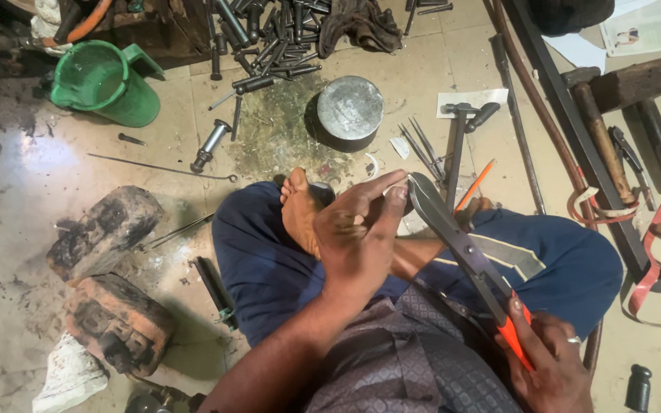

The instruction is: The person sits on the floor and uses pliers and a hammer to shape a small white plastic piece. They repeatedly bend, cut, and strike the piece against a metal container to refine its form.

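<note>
A: In the head view, what do the two hands hold?

B: The right hand (548, 359) is closed around the orange handles of a pair of metal snips (460, 245). The long grey blades go up and to the left, and their tips are at the fingertips of the left hand (361, 233).

A: And the left hand — is it closed or open?

B: Its fingers are stretched out and pressed together with the thumb, like a pinch, on a small pale piece (398, 191) just at the blade tips. The piece is mostly hidden, so I cannot tell its shape or material. The two hands are well apart, joined only by the snips.

A: Where does the person sit?

B: On the tiled floor (32, 168), legs crossed in blue trousers (269, 268), with one bare foot (300, 210) just under the left hand.

A: What lies around?

B: Directly beyond the hands stands a round grey metal block (350, 111). Right of it lie a hammer (460, 138) and an orange pencil (474, 185), near some thin pointed tools. At the top there is a pile of dark metal rods (269, 38), and to the left of it a green plastic jug (105, 80). On the left side of the floor lie two dark, worn blocks (109, 268) — one nearer to the person, one further. On the right a long dark metal bar (575, 138) goes diagonally, with a wooden mallet (621, 99) beside it and a red strap (656, 252) curling near the knee.
</note>
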